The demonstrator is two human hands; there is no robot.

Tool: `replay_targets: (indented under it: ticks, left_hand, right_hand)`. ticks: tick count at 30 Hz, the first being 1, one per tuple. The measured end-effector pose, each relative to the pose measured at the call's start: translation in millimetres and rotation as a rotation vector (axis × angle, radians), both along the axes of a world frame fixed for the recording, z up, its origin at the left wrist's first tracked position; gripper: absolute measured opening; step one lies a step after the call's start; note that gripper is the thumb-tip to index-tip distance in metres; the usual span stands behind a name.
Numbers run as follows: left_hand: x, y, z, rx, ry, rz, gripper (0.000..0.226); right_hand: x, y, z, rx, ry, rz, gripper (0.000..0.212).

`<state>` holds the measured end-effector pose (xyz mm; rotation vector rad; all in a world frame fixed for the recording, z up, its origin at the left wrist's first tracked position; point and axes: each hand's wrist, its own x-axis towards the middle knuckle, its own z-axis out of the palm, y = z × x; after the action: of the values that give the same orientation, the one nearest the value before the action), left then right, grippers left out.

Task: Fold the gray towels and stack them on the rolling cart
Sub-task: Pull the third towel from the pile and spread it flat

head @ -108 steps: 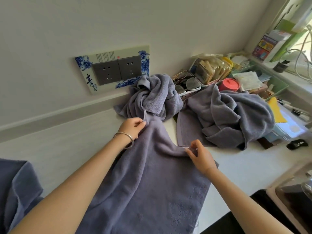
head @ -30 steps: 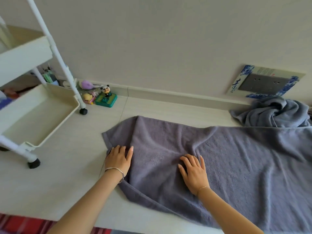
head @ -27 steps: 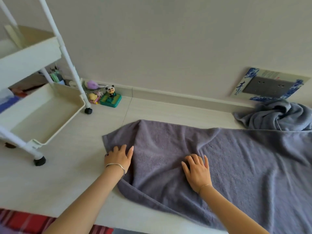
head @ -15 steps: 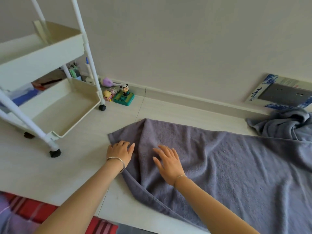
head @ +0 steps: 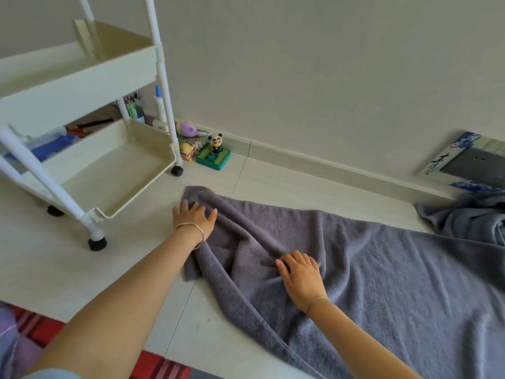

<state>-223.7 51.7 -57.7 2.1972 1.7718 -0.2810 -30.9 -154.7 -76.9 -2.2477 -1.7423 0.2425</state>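
Towel cloth fills the right side of my view; the gray towel (head: 382,283) lies spread and wrinkled across the white surface (head: 68,269), its narrow end toward the rolling cart (head: 82,86) and its far end running out of view on the right. My left hand (head: 195,218) rests palm down on that narrow end, fingers spread and straight, a thin bangle (head: 191,232) at the wrist; my right hand (head: 300,274) lies palm down nearer the middle of the cloth, fingers close together, their tips against a raised ridge of fabric. The cart stands just beside the towel's end, not touching it; its lower tray (head: 142,187) holds no towel. A second gray towel (head: 470,220) sits crumpled against the wall at right, below a blue-patterned socket plate (head: 475,162); a small panda figure (head: 216,142) stands on a green base by the wall, next to the cart's back wheel.
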Motion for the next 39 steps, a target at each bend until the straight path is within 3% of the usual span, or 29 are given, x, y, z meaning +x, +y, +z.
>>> replay_targets:
  ticks: [7,13,17,20,23,26,28,32,35,39]
  left_hand:
    - [3.7,-19.8,-4.3,0.213,-0.126,-0.162,0.035]
    - [-14.1,-18.6,5.1,-0.002,-0.244,-0.144,0.048]
    - [-30.3,-17.8,11.5,-0.180,-0.297,-0.138,0.050]
    - [-40.3,-18.4,5.6,-0.165,-0.236,-0.177,0.048]
    - [-41.8,-27.3,-5.3,-0.132,-0.123,-0.175,0.049]
    - [-39.5,-35.3,-15.4,-0.129,-0.097,-0.091,0.052]
    - [-39.6,-37.0,-19.8,-0.087,-0.078,-0.054,0.054]
    - [-45.5,-31.4,-27.5,0.008,-0.035,-0.027,0.056]
    - [-36.7,-33.2,-26.7,0.074,-0.050,0.014,0.058]
    - [13.0,-76.0,-22.7,0.153,-0.199,-0.201,0.059]
  right_hand:
    - [-47.1,20.5,9.7,0.179,0.092,0.205,0.033]
    - [-107.1,29.5,1.3,0.132,0.079,0.476,0.032]
    - [-133.8,16.1,15.9,-0.138,0.327,0.767,0.034]
    - [-126.1,23.4,22.8,-0.023,0.476,0.638,0.040]
    - [-99.5,48.3,19.8,0.178,0.375,0.290,0.043]
    - [-78.3,62.9,12.4,-0.032,0.229,0.059,0.046]
    - [-70.0,64.2,3.6,-0.137,0.158,0.028,0.053]
    - [-64.3,52.2,-7.7,-0.069,0.079,0.009,0.071]
    - [-59.7,39.3,-13.9,-0.063,0.051,-0.022,0.072]
    - [-53.3,29.5,-24.1,-0.083,0.083,-0.061,0.071]
